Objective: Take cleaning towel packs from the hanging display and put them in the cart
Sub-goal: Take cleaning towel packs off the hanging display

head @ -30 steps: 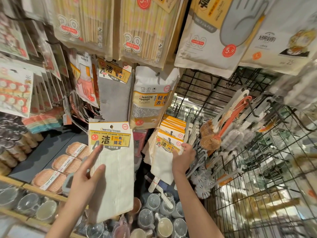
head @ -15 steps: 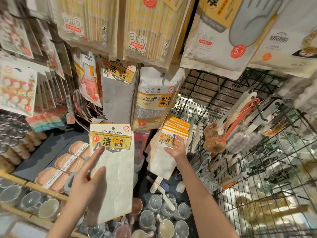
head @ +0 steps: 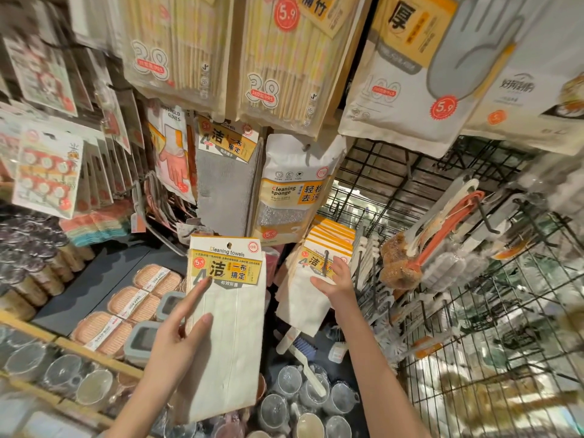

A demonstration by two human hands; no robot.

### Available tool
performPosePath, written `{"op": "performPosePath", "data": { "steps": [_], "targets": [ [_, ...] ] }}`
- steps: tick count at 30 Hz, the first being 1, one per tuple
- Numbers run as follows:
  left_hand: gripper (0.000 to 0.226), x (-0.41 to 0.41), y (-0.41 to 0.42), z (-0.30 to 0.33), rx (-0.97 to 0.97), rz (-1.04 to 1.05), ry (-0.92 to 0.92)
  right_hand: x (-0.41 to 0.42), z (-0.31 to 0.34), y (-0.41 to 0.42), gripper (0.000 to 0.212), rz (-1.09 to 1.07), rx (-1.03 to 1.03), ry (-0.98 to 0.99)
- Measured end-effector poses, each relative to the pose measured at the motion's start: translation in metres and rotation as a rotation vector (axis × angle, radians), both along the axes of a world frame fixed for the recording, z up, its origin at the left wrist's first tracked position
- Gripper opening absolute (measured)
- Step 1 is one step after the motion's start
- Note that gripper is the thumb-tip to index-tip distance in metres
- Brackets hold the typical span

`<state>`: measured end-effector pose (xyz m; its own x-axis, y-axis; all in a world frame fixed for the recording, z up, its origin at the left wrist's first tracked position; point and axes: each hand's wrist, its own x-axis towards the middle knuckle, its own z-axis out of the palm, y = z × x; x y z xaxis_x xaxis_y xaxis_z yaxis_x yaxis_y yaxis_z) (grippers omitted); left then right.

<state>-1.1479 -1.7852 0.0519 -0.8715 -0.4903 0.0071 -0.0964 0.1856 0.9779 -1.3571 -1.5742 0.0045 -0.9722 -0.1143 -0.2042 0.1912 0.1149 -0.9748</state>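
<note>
My left hand point(head: 177, 336) holds a white cleaning towel pack point(head: 230, 330) with a yellow header card upright in front of me; forefinger and thumb lie on its front, the other fingers are hidden behind it. A stack of identical cleaning towel packs point(head: 328, 248) hangs on a peg just to the right. My right hand point(head: 336, 284) grips the front pack of that stack point(head: 300, 298) below its header, thumb across the face. No cart shows in view.
A grey towel pack point(head: 221, 184) and a cleaning sponge bag point(head: 290, 191) hang above. A black wire grid point(head: 474, 343) with brushes point(head: 410, 257) fills the right. Glass cups point(head: 300, 403) and lidded boxes point(head: 139, 339) sit on shelves below.
My right hand has shifted from the stack's right edge onto the face of the front hanging pack. My left hand keeps its pack nearly still.
</note>
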Motion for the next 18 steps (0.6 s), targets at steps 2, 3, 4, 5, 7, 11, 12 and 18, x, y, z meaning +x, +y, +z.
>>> {"op": "performPosePath", "data": {
  "steps": [2,3,4,5,7,11,12,18],
  "targets": [
    [0.057,-0.002,0.004,-0.002,0.009,-0.022,-0.002,0.011,0.016,-0.001,0.062,0.015,0.006,0.061],
    [0.057,-0.003,0.007,-0.003,0.012,-0.043,0.002,0.016,0.025,-0.003,0.059,0.040,0.014,0.096],
    [0.057,-0.004,0.010,-0.004,0.016,-0.063,0.006,0.021,0.033,-0.005,0.054,0.074,0.026,0.136],
    [0.057,-0.005,0.014,-0.005,0.023,-0.081,0.008,0.026,0.040,-0.008,0.048,0.113,0.042,0.177],
    [0.057,-0.006,0.020,-0.008,0.040,-0.118,0.004,0.031,0.054,-0.014,0.039,0.200,0.081,0.255],
    [0.057,-0.007,0.029,-0.017,0.080,-0.207,-0.031,0.036,0.069,-0.026,0.041,0.399,0.128,0.207],
    [0.058,-0.007,0.030,-0.020,0.088,-0.217,-0.039,0.037,0.069,-0.027,0.040,0.431,0.114,0.177],
    [0.062,-0.013,0.042,-0.024,0.123,-0.257,-0.054,0.038,0.059,-0.007,0.019,0.448,0.185,0.231]
  ]
}}
